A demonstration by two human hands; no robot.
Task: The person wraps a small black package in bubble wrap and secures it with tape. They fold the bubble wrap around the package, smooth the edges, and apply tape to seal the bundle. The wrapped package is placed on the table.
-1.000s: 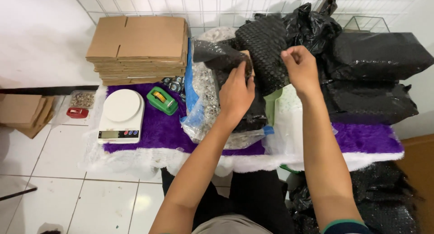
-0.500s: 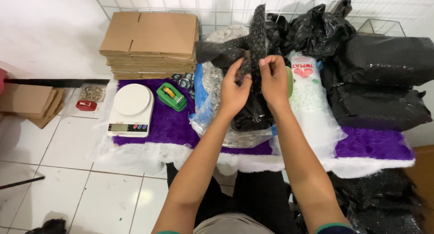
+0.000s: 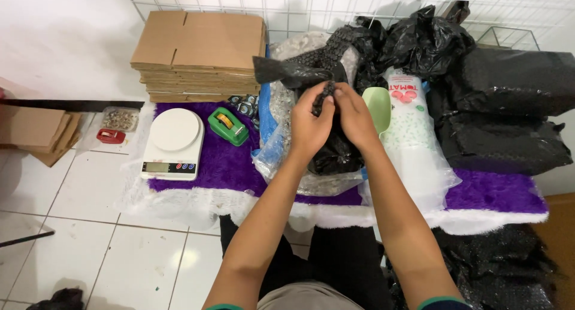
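Black plastic bag, centre of purple desk: both hands are pinching its twisted neck, left hand and right hand touching, equally near; neck is rising vertically, bulk hanging below the fingers. White scale lying left.

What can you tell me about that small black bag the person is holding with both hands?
The black bag looks like thin, glossy, bubble-textured plastic. Its neck is bunched narrow where the left hand and right hand pinch it together, and a loose flap sticks out to the left above them. The fuller lower part hangs below the hands, over a clear plastic bag on the purple mat. What is inside cannot be seen.
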